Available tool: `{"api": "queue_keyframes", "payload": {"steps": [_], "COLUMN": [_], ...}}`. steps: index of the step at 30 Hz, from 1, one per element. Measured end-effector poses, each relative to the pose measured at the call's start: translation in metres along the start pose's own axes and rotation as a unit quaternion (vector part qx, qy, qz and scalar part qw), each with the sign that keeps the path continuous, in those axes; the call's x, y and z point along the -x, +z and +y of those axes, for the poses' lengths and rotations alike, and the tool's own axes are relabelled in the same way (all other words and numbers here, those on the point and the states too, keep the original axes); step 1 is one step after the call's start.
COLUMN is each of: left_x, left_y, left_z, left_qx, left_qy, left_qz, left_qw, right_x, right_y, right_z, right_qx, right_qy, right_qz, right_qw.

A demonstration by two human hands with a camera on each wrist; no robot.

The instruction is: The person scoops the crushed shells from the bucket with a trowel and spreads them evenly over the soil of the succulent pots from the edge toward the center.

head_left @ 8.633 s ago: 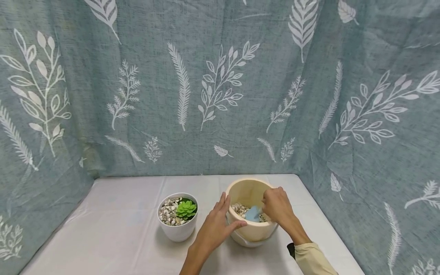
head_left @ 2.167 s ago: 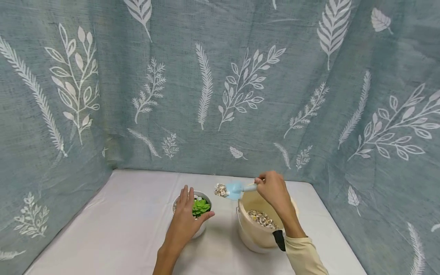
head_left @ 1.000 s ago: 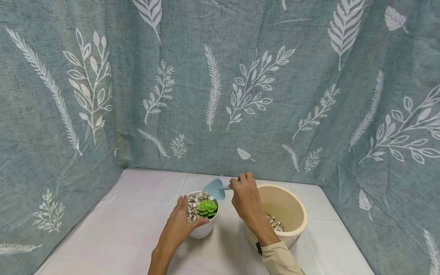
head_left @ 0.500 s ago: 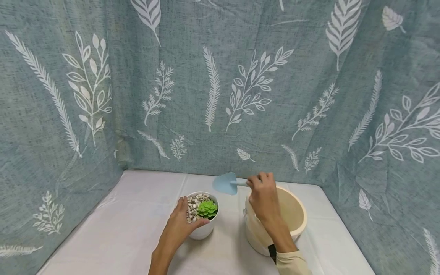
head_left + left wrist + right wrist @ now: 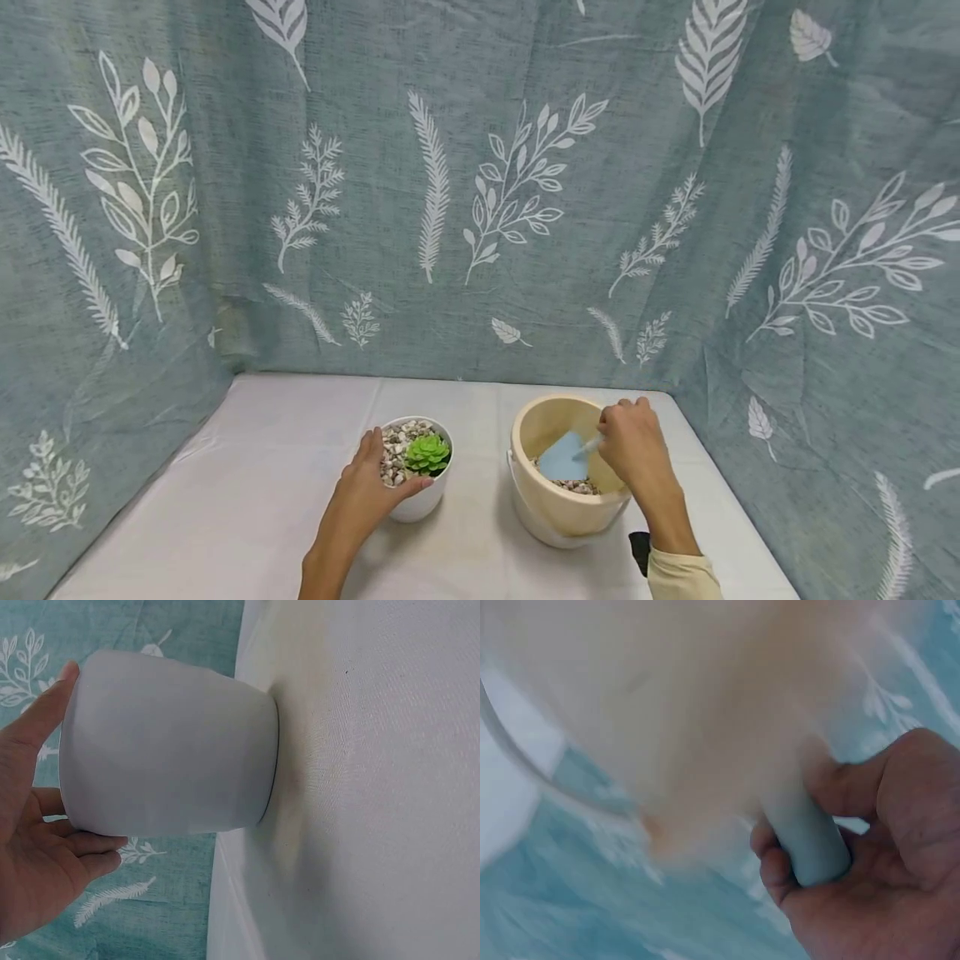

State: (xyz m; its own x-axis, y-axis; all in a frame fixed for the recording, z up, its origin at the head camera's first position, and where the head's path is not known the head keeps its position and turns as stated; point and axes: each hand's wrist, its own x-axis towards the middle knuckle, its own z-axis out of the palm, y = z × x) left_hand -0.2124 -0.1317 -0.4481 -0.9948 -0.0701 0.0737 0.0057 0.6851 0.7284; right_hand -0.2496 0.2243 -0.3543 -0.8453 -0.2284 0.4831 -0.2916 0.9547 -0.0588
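My left hand [image 5: 363,492] holds a white flowerpot [image 5: 417,504] near its rim, thumb on one side and fingers on the other. Pebbles and a green succulent [image 5: 427,454] fill the pot. The left wrist view shows the white flowerpot [image 5: 172,746] standing on the table, with my left hand [image 5: 37,847] against its upper side. My right hand [image 5: 636,442] grips the handle of a light blue trowel [image 5: 564,458], whose blade is inside the cream bucket [image 5: 551,504], at the pebbles. In the right wrist view, my right hand [image 5: 885,840] wraps round the trowel handle [image 5: 814,847]; the blade is hidden.
Pebbles [image 5: 576,486] lie low in the bucket, which stands to the right of the flowerpot. A white-covered table [image 5: 247,492] carries both. Behind and at the sides hangs a green leaf-patterned curtain [image 5: 375,208].
The trowel went from the bucket to the flowerpot with pebbles, left there emptied, and is back inside the bucket. My left hand moved from the bucket to the flowerpot and stays there.
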Motion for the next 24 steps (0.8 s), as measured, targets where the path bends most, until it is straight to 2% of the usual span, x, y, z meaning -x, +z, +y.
{"api": "queue_keyframes", "payload": {"steps": [2,5,9,14,17,20,22,24], "left_x": [0.0,0.001,0.002,-0.001,-0.002,-0.002,0.0,0.004], "left_y": [0.002,0.004,0.002,-0.001,-0.001,-0.002,-0.003,-0.003], "left_z": [0.0,0.0,-0.001,-0.004,-0.005,-0.005,-0.001,0.007], "left_qx": [0.005,0.013,0.006,-0.004,-0.007,-0.012,-0.022,-0.032], "left_qy": [0.004,0.008,0.0,-0.002,-0.004,0.0,0.021,0.056], "left_qz": [0.0,-0.001,0.002,-0.007,-0.011,-0.012,-0.006,0.012], "left_qw": [1.0,0.9999,1.0,1.0,0.9999,0.9999,0.9995,0.9978], "right_x": [0.003,0.007,0.012,0.016,0.016,0.017,0.02,0.026], "right_y": [0.012,0.024,0.032,0.038,0.042,0.045,0.044,0.04], "right_z": [-0.002,-0.002,-0.001,-0.002,-0.002,-0.003,-0.004,-0.007], "right_qx": [-0.017,-0.033,-0.034,0.006,0.026,0.018,0.006,-0.011], "right_qy": [0.013,0.038,0.053,0.033,0.015,0.011,0.019,0.029], "right_qz": [-0.038,-0.068,-0.076,-0.073,-0.066,-0.044,-0.009,0.032], "right_qw": [0.999,0.996,0.995,0.997,0.997,0.999,1.0,0.999]}}
